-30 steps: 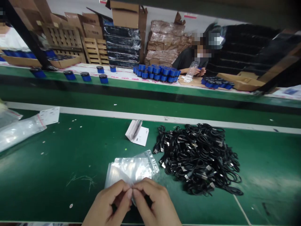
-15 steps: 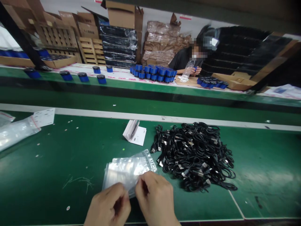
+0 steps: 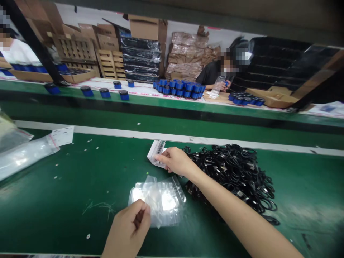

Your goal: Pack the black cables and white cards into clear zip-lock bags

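Note:
My left hand [image 3: 129,227] pinches the lower edge of a clear zip-lock plastic bag [image 3: 158,202] lying on the green bench mat [image 3: 53,211]. My right hand [image 3: 174,161] reaches forward, its fingertips on a small stack of white printed leaflets [image 3: 156,153]. Whether those fingers grip the leaflets is hard to see. Just right of that hand lies a large heap of coiled black cables [image 3: 233,175], and my right forearm passes over its near side, hiding part of it.
Flat plastic bags [image 3: 24,154] and a white card [image 3: 63,135] lie at the left of the mat. Beyond a raised white-edged strip, a far bench holds many blue-capped jars [image 3: 178,88]. A co-worker [image 3: 215,73] there holds a clear plastic bottle.
My right hand has left the bag and moved forward to the leaflets. My left hand keeps hold of the bag, which has shifted slightly. The view has tilted a little.

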`<state>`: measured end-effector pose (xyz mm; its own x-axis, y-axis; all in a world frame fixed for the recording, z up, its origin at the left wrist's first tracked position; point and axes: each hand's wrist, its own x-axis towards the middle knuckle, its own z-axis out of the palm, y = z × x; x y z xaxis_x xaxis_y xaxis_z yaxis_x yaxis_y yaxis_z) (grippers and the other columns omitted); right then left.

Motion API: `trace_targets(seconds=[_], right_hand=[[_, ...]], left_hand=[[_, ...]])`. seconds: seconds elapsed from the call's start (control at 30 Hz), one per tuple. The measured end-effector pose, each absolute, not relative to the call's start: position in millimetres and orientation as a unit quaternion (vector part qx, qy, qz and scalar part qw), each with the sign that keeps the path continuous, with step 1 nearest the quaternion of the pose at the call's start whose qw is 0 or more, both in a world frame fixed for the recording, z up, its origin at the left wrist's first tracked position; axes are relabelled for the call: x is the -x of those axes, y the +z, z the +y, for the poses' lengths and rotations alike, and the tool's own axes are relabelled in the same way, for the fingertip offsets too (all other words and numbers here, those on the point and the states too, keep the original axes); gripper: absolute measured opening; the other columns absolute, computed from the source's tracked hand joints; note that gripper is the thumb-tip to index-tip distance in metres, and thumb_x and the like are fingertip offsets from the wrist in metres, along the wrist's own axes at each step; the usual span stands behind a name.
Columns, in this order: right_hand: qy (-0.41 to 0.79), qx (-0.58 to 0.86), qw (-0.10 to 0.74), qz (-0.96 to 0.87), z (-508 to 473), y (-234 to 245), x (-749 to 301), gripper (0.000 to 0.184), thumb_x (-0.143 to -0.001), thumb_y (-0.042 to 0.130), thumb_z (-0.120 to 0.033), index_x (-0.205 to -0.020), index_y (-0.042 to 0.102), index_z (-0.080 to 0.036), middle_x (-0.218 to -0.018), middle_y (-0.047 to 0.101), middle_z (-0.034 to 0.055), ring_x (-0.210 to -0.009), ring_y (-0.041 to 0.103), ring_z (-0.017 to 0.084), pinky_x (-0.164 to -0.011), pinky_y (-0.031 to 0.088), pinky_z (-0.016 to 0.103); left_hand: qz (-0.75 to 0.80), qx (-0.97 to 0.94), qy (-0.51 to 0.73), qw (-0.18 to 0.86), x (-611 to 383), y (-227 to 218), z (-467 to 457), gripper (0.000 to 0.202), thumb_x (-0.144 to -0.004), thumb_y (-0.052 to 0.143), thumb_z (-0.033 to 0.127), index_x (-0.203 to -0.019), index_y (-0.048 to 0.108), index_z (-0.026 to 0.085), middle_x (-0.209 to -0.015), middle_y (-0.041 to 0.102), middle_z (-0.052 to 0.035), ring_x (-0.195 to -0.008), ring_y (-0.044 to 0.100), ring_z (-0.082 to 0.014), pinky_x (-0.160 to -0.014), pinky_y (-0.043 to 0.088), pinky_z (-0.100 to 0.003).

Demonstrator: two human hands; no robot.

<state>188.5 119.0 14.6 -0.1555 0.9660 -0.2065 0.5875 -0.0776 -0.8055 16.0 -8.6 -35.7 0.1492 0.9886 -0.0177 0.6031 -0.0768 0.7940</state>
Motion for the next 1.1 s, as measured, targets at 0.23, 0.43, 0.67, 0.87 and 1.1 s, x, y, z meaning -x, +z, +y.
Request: trace_targets(seconds=[0.23,0.43,0.67,0.87,1.1], right_hand=[[0.553,0.596,0.212,-0.542,128.1,-0.4,-189.7,0.025,-0.094,0.051,-0.035,-0.088,0.061,-0.013,-0.075,0.063,-0.0012,-0.057,0.06,0.009,-0.054,0.052,0.025],[0.588,0.595,0.232,-0.496,127.3,-0.2,-187.0,0.02,-0.093,0.053,-0.031,-0.1,0.06,-0.013,-0.089,0.064,0.002,-0.067,0.063,0.012,-0.059,0.054,0.027],[0.538,0.616,0.273,-0.507,105.7,9.1,-196.7,0.024,-0.095,0.047,-0.023,-0.076,0.057,-0.013,-0.067,0.06,-0.0021,-0.056,0.059,0.01,-0.054,0.049,0.023],[0.421,0.547,0.238,-0.683,18.1,25.7,-204.3,0.027,-0.087,0.048,-0.017,-0.06,0.049,-0.02,-0.056,0.051,-0.004,-0.052,0.049,0.012,-0.047,0.034,0.022],[0.239,0.464,0.186,-0.832,-19.2,-5.7,-168.6,0.018,-0.078,0.045,-0.013,-0.07,0.059,-0.019,-0.063,0.063,0.0042,-0.053,0.059,0.019,-0.049,0.041,0.028]], left_hand=[[0.578,-0.679,0.302,0.337,-16.8,-35.6,-8.5,0.032,-0.087,0.041,0.034,-0.058,0.042,0.022,-0.048,0.039,0.007,-0.044,0.041,-0.0105,-0.045,0.03,-0.02],[0.577,-0.674,0.309,0.342,-16.1,-34.6,-8.9,0.033,-0.088,0.041,0.035,-0.057,0.042,0.022,-0.048,0.042,0.0065,-0.043,0.041,-0.0107,-0.045,0.031,-0.021],[0.61,-0.571,0.331,0.438,-14.3,-30.7,-5.5,0.036,-0.089,0.039,0.047,-0.063,0.045,0.022,-0.052,0.058,0.0043,-0.048,0.056,-0.013,-0.05,0.044,-0.022],[0.624,-0.425,0.416,0.506,-14.4,-16.9,5.5,0.034,-0.087,0.044,0.048,-0.067,0.048,0.021,-0.06,0.067,0.0022,-0.051,0.064,-0.0149,-0.05,0.051,-0.025],[0.661,-0.537,0.403,0.335,-8.7,-20.3,7.9,0.036,-0.09,0.037,0.045,-0.061,0.041,0.023,-0.049,0.047,0.0074,-0.045,0.048,-0.0122,-0.047,0.039,-0.022]])
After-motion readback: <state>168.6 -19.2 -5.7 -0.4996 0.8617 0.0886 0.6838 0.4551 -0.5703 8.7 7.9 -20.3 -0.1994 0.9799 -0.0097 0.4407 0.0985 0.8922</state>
